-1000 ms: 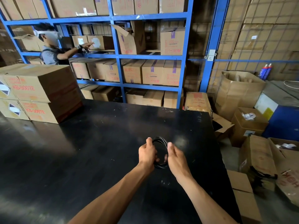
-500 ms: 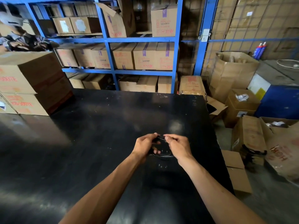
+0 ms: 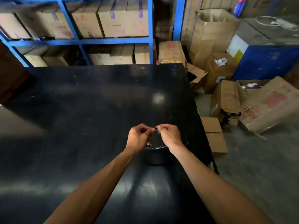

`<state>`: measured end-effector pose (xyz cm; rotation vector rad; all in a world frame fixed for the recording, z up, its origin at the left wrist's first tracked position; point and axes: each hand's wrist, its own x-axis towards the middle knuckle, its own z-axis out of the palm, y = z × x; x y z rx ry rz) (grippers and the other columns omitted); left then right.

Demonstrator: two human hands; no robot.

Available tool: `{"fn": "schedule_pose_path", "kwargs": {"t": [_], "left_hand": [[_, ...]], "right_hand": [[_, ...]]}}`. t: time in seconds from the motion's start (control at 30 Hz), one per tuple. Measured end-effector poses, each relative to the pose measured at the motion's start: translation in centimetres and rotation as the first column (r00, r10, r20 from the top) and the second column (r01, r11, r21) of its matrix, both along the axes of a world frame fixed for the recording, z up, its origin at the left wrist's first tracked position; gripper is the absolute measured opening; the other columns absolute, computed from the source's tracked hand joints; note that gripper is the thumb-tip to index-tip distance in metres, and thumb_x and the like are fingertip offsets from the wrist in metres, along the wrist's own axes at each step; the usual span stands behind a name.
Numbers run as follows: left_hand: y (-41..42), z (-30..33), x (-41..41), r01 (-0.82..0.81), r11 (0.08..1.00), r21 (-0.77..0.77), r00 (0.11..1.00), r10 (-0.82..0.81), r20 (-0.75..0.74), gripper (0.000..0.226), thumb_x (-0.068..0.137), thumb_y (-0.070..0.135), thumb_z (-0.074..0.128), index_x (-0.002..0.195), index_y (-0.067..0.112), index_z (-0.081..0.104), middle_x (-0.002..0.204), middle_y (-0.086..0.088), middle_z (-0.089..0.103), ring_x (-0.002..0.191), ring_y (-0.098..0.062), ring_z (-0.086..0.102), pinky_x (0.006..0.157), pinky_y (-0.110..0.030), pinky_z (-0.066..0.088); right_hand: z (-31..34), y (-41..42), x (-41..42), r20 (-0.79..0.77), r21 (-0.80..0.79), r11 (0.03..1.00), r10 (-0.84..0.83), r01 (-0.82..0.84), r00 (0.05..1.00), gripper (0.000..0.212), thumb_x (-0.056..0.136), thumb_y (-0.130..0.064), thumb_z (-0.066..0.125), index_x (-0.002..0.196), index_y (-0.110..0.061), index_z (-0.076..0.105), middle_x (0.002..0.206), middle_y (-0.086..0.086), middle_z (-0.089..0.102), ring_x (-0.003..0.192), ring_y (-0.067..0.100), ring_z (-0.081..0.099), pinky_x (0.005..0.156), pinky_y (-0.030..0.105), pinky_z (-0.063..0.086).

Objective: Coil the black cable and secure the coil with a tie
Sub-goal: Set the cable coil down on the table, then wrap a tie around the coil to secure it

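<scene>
Head view shows both hands meeting over the black desk (image 3: 97, 102): left hand (image 3: 137, 138) and right hand (image 3: 169, 136) pinch the far side of the coiled black cable (image 3: 155, 147), apparently keeping its loops bunched for tying; no tie is discernible.

Thin black cable coil (image 3: 155, 147), held over the dark table (image 3: 80, 102), tie possibly at top.

Black worktable (image 3: 80, 110), glossy w/ light glare. Behind it, blue metal shelving (image 3: 150, 29) packed w/ brown cardboard boxes (image 3: 111, 21). At right, more cartons (image 3: 221, 70) piled on a grey floor (image 3: 258, 159), some open, beside a blue bin (image 3: 267, 62).
</scene>
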<state>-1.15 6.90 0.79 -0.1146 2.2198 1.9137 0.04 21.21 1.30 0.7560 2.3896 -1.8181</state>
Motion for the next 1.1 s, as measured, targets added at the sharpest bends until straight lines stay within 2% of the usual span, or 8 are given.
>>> {"fn": "schedule_pose_path", "kwargs": {"t": [0.13, 0.23, 0.33, 0.43, 0.6, 0.73, 0.87, 1.1], "left_hand": [[1.8, -1.1, -1.1, -0.046, 0.998, -0.044, 0.999, 0.047, 0.011, 0.011, 0.087, 0.013, 0.075, 0.077, 0.01, 0.071, 0.06, 0.0, 0.067, 0.032, -0.017, 0.053, 0.037, -0.028, 0.047], [2.4, -1.9, -1.6, -0.1, 0.995, -0.025, 0.994, 0.101, 0.045, 0.015, 0.087, 0.01, 0.075, 0.073, 0.014, 0.071, 0.059, -0.002, 0.066, 0.032, -0.017, 0.051, 0.036, -0.024, 0.044], [2.3, -2.8, -1.8, -0.127, 0.992, 0.0, 0.988, 0.126, 0.092, 0.016, 0.087, 0.009, 0.075, 0.072, 0.014, 0.071, 0.059, -0.002, 0.065, 0.029, -0.017, 0.049, 0.034, -0.022, 0.042], [1.9, -3.8, -1.9, -0.143, 0.989, 0.028, 0.984, 0.139, 0.115, 0.015, 0.088, 0.006, 0.074, 0.074, 0.011, 0.071, 0.062, -0.006, 0.064, 0.03, -0.012, 0.049, 0.033, -0.021, 0.041], [1.9, -4.7, -2.0, -0.141, 0.988, 0.068, 0.979, 0.13, 0.155, 0.012, 0.089, 0.004, 0.073, 0.077, 0.007, 0.071, 0.063, -0.008, 0.063, 0.032, -0.01, 0.049, 0.033, -0.02, 0.042], [2.0, -5.0, -2.3, -0.113, 0.989, 0.095, 0.982, 0.096, 0.164, 0.009, 0.088, 0.006, 0.074, 0.079, 0.006, 0.072, 0.063, -0.008, 0.063, 0.032, -0.012, 0.048, 0.034, -0.021, 0.043], [2.0, -4.9, -2.4, -0.043, 0.993, 0.114, 0.988, 0.026, 0.151, 0.007, 0.087, 0.011, 0.077, 0.082, 0.007, 0.074, 0.062, -0.007, 0.067, 0.032, -0.016, 0.049, 0.035, -0.022, 0.043], [2.1, -2.8, -2.2, 0.089, 0.991, 0.104, 0.993, -0.097, 0.068, 0.006, 0.085, 0.015, 0.079, 0.082, 0.011, 0.076, 0.065, -0.006, 0.069, 0.037, -0.016, 0.05, 0.041, -0.025, 0.048]], "right_hand": [[-1.0, 1.6, -1.0, 0.114, -0.292, 0.954, -0.031, 0.064, 0.993, 0.021, 0.1, -0.014, 0.059, 0.094, -0.009, 0.078, 0.076, 0.008, 0.071, 0.06, 0.013, 0.062, 0.057, 0.025, 0.052], [-1.3, 3.8, -1.8, 0.181, -0.375, 0.925, 0.007, 0.063, 0.983, 0.034, 0.107, -0.028, 0.05, 0.098, -0.006, 0.074, 0.085, 0.012, 0.072, 0.072, 0.02, 0.068, 0.07, 0.034, 0.057], [-2.0, 7.7, -2.5, 0.216, 0.001, 1.0, 0.003, -0.003, 0.976, 0.03, 0.103, -0.03, 0.055, 0.107, -0.009, 0.076, 0.098, 0.007, 0.072, 0.091, 0.022, 0.067, 0.083, 0.04, 0.055], [-3.0, 11.8, -2.8, 0.391, 0.506, 0.84, -0.022, -0.195, 0.92, 0.031, 0.096, -0.037, 0.058, 0.108, -0.014, 0.075, 0.106, 0.009, 0.071, 0.105, 0.033, 0.066, 0.078, 0.035, 0.045], [-5.7, 13.4, -2.6, 0.576, 0.487, 0.812, -0.021, -0.322, 0.817, 0.041, 0.088, -0.044, 0.074, 0.109, -0.009, 0.074, 0.114, 0.014, 0.072, 0.103, 0.035, 0.069, 0.078, 0.038, 0.053], [-6.7, 12.5, -3.4, 0.484, 0.484, 0.822, 0.034, -0.3, 0.874, 0.018, 0.089, -0.01, 0.073, 0.106, -0.01, 0.079, 0.117, 0.015, 0.074, 0.107, 0.031, 0.07, 0.094, 0.036, 0.057], [-4.4, 10.3, -4.5, 0.245, 0.458, 0.809, 0.283, -0.368, 0.927, 0.017, 0.092, -0.008, 0.073, 0.105, -0.017, 0.08, 0.114, 0.006, 0.076, 0.107, 0.023, 0.069, 0.095, 0.029, 0.052], [0.0, 7.0, -5.9, 0.093, 0.51, 0.592, 0.684, -0.624, 0.724, 0.022, 0.093, -0.003, 0.07, 0.11, -0.017, 0.076, 0.102, -0.003, 0.074, 0.095, 0.011, 0.071, 0.085, 0.026, 0.058]]}}
